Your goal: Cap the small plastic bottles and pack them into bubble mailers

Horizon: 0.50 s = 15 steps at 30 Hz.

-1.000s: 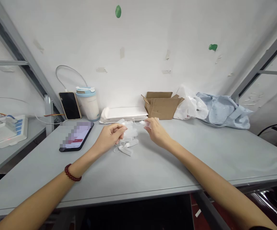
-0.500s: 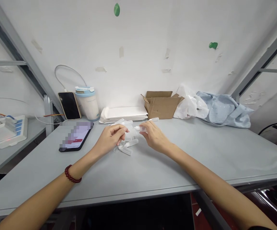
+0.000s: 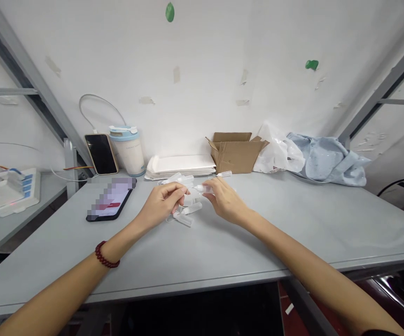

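My right hand [image 3: 225,199] is closed around a small clear plastic bottle [image 3: 204,188], its white narrow tip pointing left. Facing it, a short gap away, my left hand [image 3: 162,201] is pinched shut; whatever its fingertips hold is too small to make out. Several similar clear bottles lie on the table between and behind the hands. One bottle [image 3: 184,219] rests just below the left fingers, with a thin clear loop beside it. Another bottle [image 3: 225,173] lies behind the right hand. Part of the pile is hidden by the left hand.
On the grey table [image 3: 195,261] a phone [image 3: 111,200] lies at the left. Behind stand another phone [image 3: 101,154], a blue-lidded cup [image 3: 128,151], stacked white envelopes [image 3: 183,164], an open cardboard box [image 3: 239,156], a white plastic bag [image 3: 279,151] and a light blue cloth [image 3: 328,158].
The right hand and its bottle have shifted very slightly left, nearer the left fingertips. Both hands keep the same grip, and the things on the table lie as before.
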Motion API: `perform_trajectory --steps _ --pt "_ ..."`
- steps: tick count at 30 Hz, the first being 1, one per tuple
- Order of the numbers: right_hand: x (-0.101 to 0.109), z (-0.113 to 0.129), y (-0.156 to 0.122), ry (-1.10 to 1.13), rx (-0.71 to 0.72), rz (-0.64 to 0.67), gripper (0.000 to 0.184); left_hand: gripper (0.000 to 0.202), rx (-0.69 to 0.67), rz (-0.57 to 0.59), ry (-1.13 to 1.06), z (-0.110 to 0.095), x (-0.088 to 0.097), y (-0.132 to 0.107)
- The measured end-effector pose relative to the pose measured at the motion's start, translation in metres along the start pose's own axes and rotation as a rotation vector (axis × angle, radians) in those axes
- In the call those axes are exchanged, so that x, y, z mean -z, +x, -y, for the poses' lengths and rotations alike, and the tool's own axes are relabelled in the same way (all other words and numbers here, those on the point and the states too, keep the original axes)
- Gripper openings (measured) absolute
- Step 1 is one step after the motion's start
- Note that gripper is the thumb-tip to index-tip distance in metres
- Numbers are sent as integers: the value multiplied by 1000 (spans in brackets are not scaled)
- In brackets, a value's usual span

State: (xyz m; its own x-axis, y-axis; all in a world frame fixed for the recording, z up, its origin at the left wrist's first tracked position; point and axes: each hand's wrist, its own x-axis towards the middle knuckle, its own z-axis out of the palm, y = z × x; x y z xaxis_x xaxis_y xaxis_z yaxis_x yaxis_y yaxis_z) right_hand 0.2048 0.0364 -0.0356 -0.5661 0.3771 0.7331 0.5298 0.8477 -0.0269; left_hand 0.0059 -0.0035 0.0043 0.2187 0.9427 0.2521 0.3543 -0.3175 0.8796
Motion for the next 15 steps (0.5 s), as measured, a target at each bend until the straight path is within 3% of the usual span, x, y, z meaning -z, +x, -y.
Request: perform_trajectory --steps 15 --pt "1 2 1 20 28 2 18 28 5 11 36 -2 0 -1"
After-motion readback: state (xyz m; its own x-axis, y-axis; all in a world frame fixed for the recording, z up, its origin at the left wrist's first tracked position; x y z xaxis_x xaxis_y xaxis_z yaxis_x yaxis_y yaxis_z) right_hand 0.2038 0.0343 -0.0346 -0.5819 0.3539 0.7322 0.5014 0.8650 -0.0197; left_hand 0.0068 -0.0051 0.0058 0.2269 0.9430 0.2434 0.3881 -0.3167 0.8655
